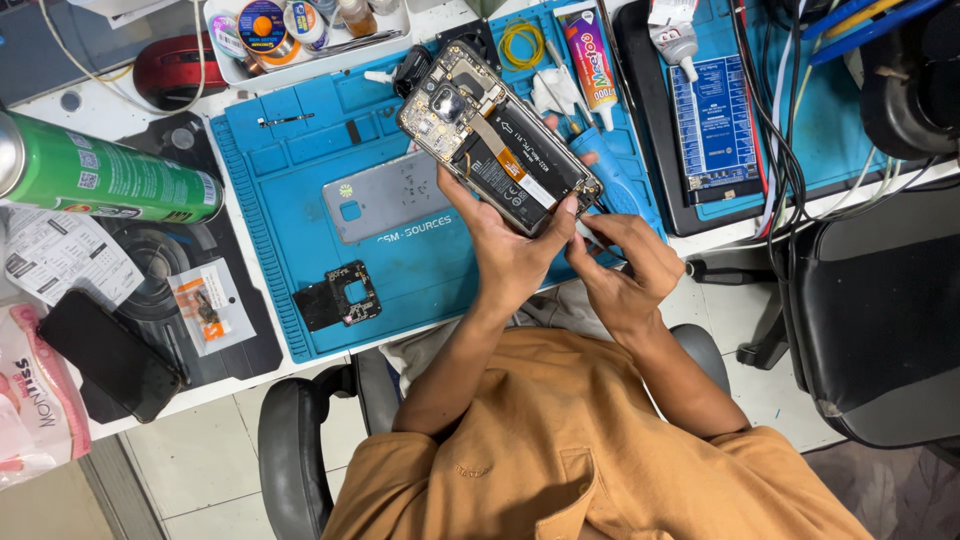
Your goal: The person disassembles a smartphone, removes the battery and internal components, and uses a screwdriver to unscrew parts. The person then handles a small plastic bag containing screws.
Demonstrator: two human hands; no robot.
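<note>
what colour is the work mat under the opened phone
Blue; the work mat shows best in the head view, under the opened phone held by the left hand.

Hidden, cropped and unclear parts

The left hand (pixel 510 255) covers the near end of the opened black smartphone with exposed battery and circuit board (pixel 497 137); whatever thin tool the right hand (pixel 625 265) pinches is too small to tell. The green metal spray can (pixel 105 180) is cut at the left edge, as is the pink-and-white plastic packet (pixel 30 400). The black office chair (pixel 880 320) runs off the right edge.
</note>
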